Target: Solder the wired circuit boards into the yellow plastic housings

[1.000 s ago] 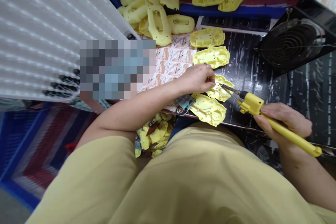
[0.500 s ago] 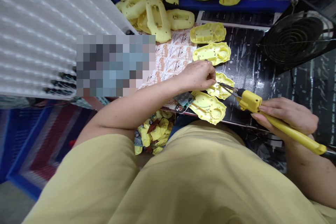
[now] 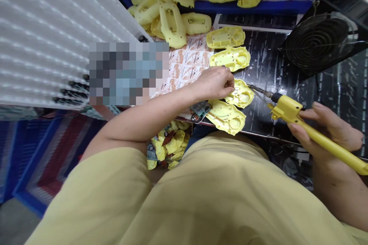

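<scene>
My right hand point(image 3: 330, 130) grips a yellow soldering gun point(image 3: 289, 109), fingers wrapped round its long handle. Its dark tip and thin feed tube point left, just off the right edge of a yellow plastic shell point(image 3: 243, 93). Over that shell's left end, my left hand point(image 3: 217, 82) is closed in a pinch; whatever lies between its fingertips is hidden. Nearest my body lies another yellow shell point(image 3: 230, 116) with a thin wire in it. A small circuit board point(image 3: 200, 110) touches its left end. Two more shells, one of them an open yellow shell point(image 3: 230, 58), lie beyond my left hand.
A black fan point(image 3: 319, 42) stands at the right back of the black table point(image 3: 267, 122). Behind, a blue-edged bin point(image 3: 258, 7) holds several yellow housings. White ribbed panels point(image 3: 43, 26) rise at left. Below the table edge are yellow parts point(image 3: 172, 143) in a pile.
My right hand has drawn the soldering gun back to the right, so its tip has left the shell's middle. My left hand stays in nearly the same place.
</scene>
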{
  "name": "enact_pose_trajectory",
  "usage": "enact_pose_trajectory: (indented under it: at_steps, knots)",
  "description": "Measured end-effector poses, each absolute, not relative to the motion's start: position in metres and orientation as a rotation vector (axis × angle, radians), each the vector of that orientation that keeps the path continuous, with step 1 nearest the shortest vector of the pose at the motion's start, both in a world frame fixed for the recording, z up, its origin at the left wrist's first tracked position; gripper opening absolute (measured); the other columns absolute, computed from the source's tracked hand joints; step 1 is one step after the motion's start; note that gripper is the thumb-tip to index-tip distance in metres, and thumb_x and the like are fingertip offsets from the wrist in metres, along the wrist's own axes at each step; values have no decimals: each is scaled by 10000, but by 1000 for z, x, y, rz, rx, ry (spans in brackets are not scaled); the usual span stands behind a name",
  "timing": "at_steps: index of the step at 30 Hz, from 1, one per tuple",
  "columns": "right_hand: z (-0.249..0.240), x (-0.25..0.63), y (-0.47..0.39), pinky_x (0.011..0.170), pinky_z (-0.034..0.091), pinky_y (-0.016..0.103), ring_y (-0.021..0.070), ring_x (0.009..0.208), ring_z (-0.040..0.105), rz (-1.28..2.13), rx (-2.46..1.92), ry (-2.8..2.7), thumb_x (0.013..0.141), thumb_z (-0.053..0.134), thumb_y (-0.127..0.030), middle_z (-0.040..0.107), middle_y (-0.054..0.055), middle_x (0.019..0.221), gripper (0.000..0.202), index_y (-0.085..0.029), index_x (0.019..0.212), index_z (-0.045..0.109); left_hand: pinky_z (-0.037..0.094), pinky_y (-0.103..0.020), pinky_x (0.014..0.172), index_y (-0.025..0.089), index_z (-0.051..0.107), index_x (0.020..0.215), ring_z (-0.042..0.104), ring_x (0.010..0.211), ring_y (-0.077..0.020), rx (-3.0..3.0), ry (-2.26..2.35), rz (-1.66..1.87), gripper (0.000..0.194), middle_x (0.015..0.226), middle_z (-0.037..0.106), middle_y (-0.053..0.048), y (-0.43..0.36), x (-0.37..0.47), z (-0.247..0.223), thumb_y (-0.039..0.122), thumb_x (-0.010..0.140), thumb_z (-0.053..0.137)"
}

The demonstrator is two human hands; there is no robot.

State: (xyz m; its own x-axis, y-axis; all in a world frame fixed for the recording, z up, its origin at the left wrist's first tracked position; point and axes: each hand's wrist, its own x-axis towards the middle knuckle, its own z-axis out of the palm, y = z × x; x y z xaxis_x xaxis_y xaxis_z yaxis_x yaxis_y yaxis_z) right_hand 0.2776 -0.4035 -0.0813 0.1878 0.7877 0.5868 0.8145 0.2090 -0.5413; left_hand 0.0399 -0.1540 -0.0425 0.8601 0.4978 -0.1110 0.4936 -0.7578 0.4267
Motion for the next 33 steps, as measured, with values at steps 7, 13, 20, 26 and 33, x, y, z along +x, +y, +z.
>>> enact_pose_trajectory:
  at_steps: [7,13,20,26,33]
  knots:
    - [-75,260,-388,532,627,240,189,640,774,-44,-1231,-1622,902,858,-180,793,-3,784,146,-271,934,749,475,-487,1143,238,844,979,739,1100,-263,2566,738,48,203,1082,841,-58,-154,33,-39,218,927,648]
    - [-65,255,-390,544,656,253,198,626,775,-240,-1290,-1711,866,936,-256,835,12,886,543,-279,1372,740,390,-520,1223,226,832,992,719,948,-194,2438,738,131,142,951,832,-20,-148,26,-44,272,924,716]
    - [-65,248,-387,483,635,273,198,613,766,-167,-1224,-1712,860,902,-152,811,-24,818,245,-286,1007,759,345,-564,1233,216,803,888,675,1068,-236,2472,761,27,113,949,812,-24,-157,30,-43,268,906,703]
    - [-71,251,-385,501,608,261,189,651,774,-209,-1230,-1731,823,871,-48,803,-23,820,281,-256,939,721,377,-557,1232,227,821,915,681,1007,-231,2474,786,104,148,931,804,-31,-157,31,-47,244,878,679]
    - [-72,251,-383,514,626,258,186,665,782,-167,-1222,-1697,838,910,-109,812,-22,833,260,-267,942,732,398,-628,1233,285,817,911,698,1103,-295,2699,671,218,281,925,792,-53,-162,28,-51,261,989,548]
